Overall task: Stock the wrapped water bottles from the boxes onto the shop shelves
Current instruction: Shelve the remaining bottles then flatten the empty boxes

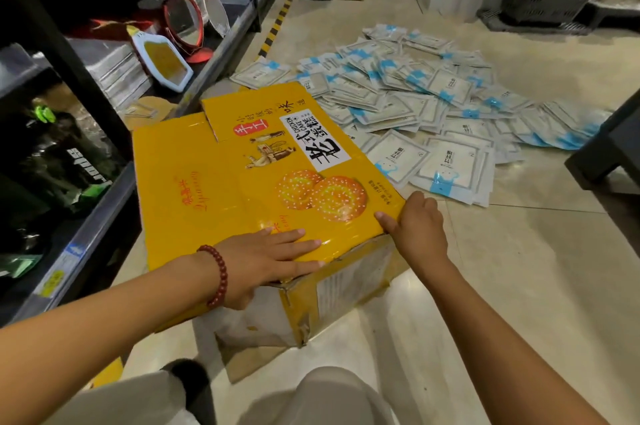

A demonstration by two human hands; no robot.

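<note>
The large yellow printed cardboard box (263, 178) lies on the tiled floor (519, 268), just beside the base of the dark metal shop shelves (104, 203) to its left. Its long axis runs from the near right corner away towards the upper left. The top flaps are down, so the contents are hidden; whether wrapped bottles are inside cannot be told.

The box lies directly ahead of and below both hands. The left hand (266, 258) is laid flat on the near edge of the top flap, fingers straight and pointing right, palm down, nothing grasped. A red bead bracelet (216, 274) is worn on that wrist. The right hand (415, 227) is set at the near right corner, fingers curled over the box edge and thumb lying along the top; the corner is gripped.

Both hands are equally close to the box; the right holds the corner, the left steadies the flap. Judged from this, the flap is likely to be lifted next.

Beyond the box, a spread of flat white-and-blue sachets (415, 102) is scattered on the floor.
</note>
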